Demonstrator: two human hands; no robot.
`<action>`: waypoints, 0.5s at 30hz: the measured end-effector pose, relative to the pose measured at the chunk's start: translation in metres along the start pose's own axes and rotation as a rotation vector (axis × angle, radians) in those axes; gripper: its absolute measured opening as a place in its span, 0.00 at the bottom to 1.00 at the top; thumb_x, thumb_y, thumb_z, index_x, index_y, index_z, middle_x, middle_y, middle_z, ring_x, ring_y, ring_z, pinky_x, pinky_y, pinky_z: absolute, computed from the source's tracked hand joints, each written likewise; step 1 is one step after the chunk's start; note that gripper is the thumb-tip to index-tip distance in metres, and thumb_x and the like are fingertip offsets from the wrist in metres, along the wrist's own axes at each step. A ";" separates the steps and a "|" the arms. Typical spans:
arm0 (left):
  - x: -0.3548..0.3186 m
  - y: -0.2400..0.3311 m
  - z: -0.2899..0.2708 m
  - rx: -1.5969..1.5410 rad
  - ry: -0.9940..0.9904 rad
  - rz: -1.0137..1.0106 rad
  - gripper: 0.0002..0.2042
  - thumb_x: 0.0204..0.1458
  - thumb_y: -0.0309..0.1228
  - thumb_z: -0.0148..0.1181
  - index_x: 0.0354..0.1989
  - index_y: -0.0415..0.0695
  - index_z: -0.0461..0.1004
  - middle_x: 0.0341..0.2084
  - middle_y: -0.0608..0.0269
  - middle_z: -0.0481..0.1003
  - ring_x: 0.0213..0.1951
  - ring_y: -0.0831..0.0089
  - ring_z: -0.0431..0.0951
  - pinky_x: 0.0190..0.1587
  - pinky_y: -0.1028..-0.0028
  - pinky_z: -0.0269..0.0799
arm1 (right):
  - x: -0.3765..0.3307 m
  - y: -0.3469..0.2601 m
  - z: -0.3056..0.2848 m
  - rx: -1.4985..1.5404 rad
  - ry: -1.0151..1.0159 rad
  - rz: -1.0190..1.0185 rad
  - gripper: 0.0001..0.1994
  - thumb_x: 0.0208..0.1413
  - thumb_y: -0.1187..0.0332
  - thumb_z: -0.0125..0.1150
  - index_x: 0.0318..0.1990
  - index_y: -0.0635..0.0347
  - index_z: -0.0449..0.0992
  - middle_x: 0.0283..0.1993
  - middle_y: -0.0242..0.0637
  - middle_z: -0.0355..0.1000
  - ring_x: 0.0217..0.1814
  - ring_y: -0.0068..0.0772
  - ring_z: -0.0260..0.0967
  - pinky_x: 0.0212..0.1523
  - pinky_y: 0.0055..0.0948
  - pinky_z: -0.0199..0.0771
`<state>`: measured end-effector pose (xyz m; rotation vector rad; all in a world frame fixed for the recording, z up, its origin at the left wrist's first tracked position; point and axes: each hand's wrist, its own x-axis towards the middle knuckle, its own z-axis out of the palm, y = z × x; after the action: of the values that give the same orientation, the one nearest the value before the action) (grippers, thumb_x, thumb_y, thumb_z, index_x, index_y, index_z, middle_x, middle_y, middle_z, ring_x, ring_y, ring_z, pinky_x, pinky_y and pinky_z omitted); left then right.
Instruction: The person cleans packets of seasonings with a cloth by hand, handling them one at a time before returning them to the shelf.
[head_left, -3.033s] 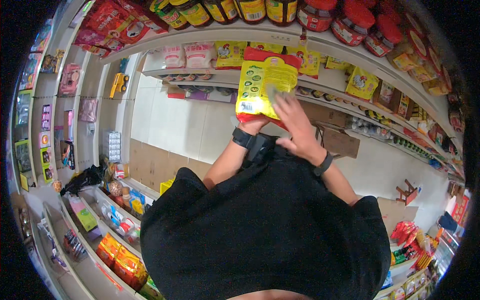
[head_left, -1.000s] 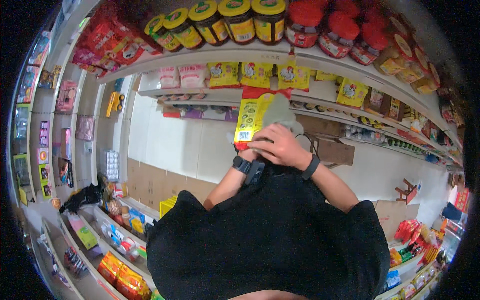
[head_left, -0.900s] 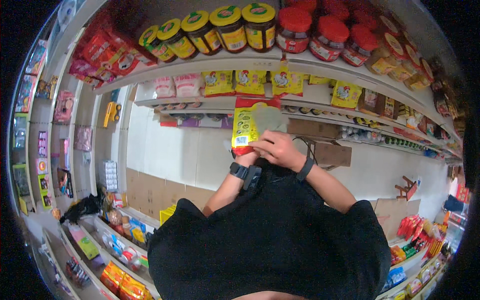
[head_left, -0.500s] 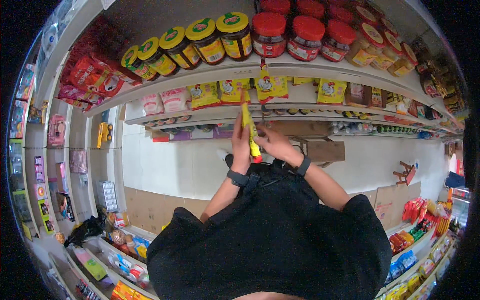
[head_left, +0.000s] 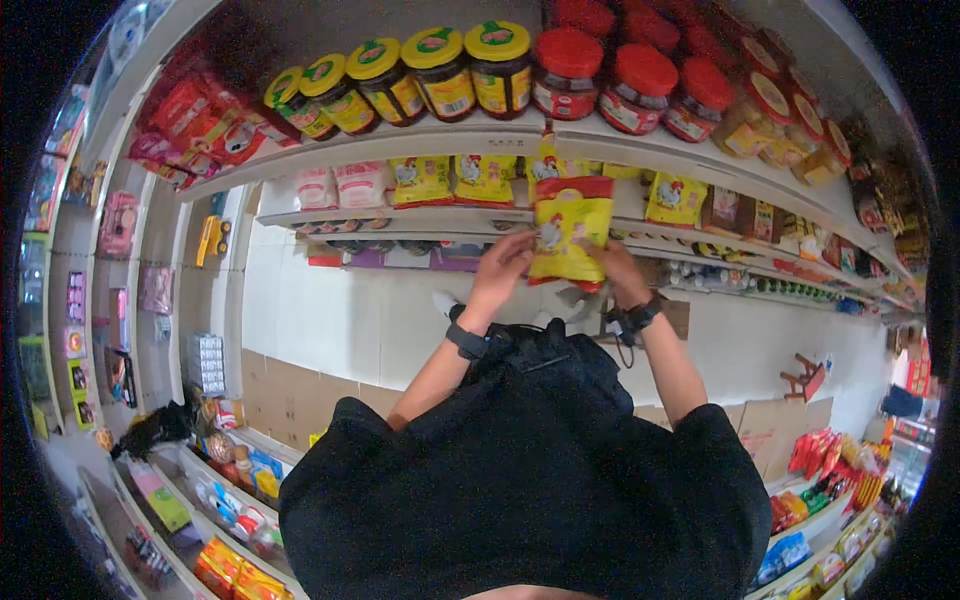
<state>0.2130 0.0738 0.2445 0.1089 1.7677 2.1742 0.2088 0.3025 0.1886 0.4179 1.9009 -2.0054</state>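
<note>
In front of the shelves I hold up a yellow packet (head_left: pixel 568 222) with red ends and a white rooster printed on its front, which faces me. Its right edge is gripped by my right hand (head_left: pixel 622 272), the thumb lying over the front. At the left edge, my left hand (head_left: pixel 502 268) pinches with bent fingers; the fingertips behind the packet are hidden. Similar yellow rooster packets (head_left: pixel 484 179) stand in a row on the shelf just beyond, and another one (head_left: pixel 675 198) is to the right of the held packet.
Above, a shelf edge (head_left: pixel 400 150) carries yellow-lidded jars (head_left: pixel 437 75) and red-lidded jars (head_left: pixel 568 75). White bags (head_left: pixel 362 185) sit left of the yellow packets. A wooden stool (head_left: pixel 805 378) stands on the floor at right. Stocked shelves rise at left and behind me.
The packet was edge-on and lower between my hands; now it is raised, shifted right and turned front-on. My hands have moved apart to its two sides.
</note>
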 end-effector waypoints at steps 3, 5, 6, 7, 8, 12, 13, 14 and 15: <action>0.000 -0.008 -0.010 0.014 0.009 0.041 0.16 0.52 0.24 0.51 0.50 0.40 0.68 0.46 0.63 0.71 0.50 0.74 0.68 0.55 0.74 0.60 | 0.036 0.005 -0.030 0.021 0.088 -0.128 0.20 0.52 0.59 0.59 0.47 0.64 0.72 0.41 0.35 0.73 0.40 0.27 0.70 0.42 0.26 0.69; -0.002 -0.009 -0.009 0.052 0.005 0.062 0.15 0.52 0.24 0.50 0.50 0.40 0.68 0.45 0.63 0.72 0.49 0.75 0.69 0.52 0.76 0.62 | 0.074 0.022 -0.083 0.110 0.157 -0.200 0.19 0.52 0.59 0.58 0.47 0.64 0.71 0.43 0.36 0.73 0.42 0.29 0.70 0.44 0.28 0.69; 0.000 -0.010 0.000 0.092 -0.053 0.057 0.15 0.53 0.24 0.50 0.50 0.39 0.68 0.44 0.63 0.72 0.47 0.75 0.70 0.50 0.77 0.64 | 0.095 0.048 -0.141 -0.213 0.279 -0.277 0.19 0.52 0.59 0.57 0.47 0.63 0.71 0.45 0.37 0.71 0.45 0.33 0.68 0.46 0.30 0.67; -0.002 -0.013 0.001 0.087 -0.045 0.063 0.15 0.53 0.24 0.50 0.50 0.39 0.68 0.44 0.63 0.72 0.47 0.75 0.70 0.50 0.77 0.64 | 0.106 0.050 -0.153 -0.377 0.313 -0.316 0.19 0.52 0.59 0.57 0.48 0.62 0.71 0.46 0.38 0.71 0.46 0.34 0.67 0.48 0.31 0.66; -0.007 -0.012 -0.002 0.093 -0.031 0.066 0.15 0.53 0.25 0.50 0.50 0.39 0.68 0.43 0.64 0.72 0.47 0.75 0.70 0.49 0.77 0.65 | 0.117 0.035 -0.148 -0.546 0.330 -0.367 0.19 0.52 0.58 0.57 0.48 0.61 0.71 0.47 0.39 0.70 0.47 0.36 0.66 0.49 0.32 0.65; -0.013 -0.021 -0.014 0.060 -0.034 0.052 0.15 0.54 0.24 0.49 0.50 0.39 0.68 0.44 0.63 0.72 0.46 0.75 0.71 0.49 0.76 0.65 | 0.133 -0.005 -0.137 -1.220 0.337 -0.462 0.22 0.56 0.57 0.51 0.50 0.65 0.67 0.44 0.43 0.71 0.48 0.37 0.68 0.49 0.36 0.65; -0.011 -0.024 -0.013 0.057 -0.013 0.075 0.15 0.54 0.24 0.49 0.50 0.39 0.68 0.44 0.63 0.72 0.46 0.75 0.71 0.49 0.76 0.65 | 0.139 -0.008 -0.138 -1.597 0.325 -0.421 0.23 0.56 0.55 0.49 0.51 0.65 0.66 0.45 0.45 0.70 0.49 0.39 0.68 0.50 0.37 0.65; -0.008 -0.026 -0.014 0.031 -0.026 0.078 0.14 0.54 0.24 0.48 0.50 0.39 0.68 0.43 0.62 0.73 0.45 0.75 0.71 0.49 0.76 0.66 | 0.145 -0.008 -0.142 -1.969 0.310 -0.397 0.25 0.56 0.52 0.47 0.53 0.64 0.65 0.47 0.47 0.70 0.50 0.41 0.67 0.50 0.38 0.65; 0.000 -0.024 -0.012 0.004 -0.070 0.078 0.14 0.54 0.24 0.47 0.49 0.38 0.68 0.43 0.62 0.73 0.45 0.74 0.71 0.49 0.76 0.66 | 0.158 0.007 -0.167 -1.666 0.456 -0.059 0.29 0.55 0.48 0.44 0.56 0.62 0.62 0.51 0.50 0.67 0.53 0.44 0.65 0.51 0.40 0.64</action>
<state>0.2154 0.0664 0.2185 0.2557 1.7567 2.1928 0.0663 0.4613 0.1036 0.2825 2.9887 0.1730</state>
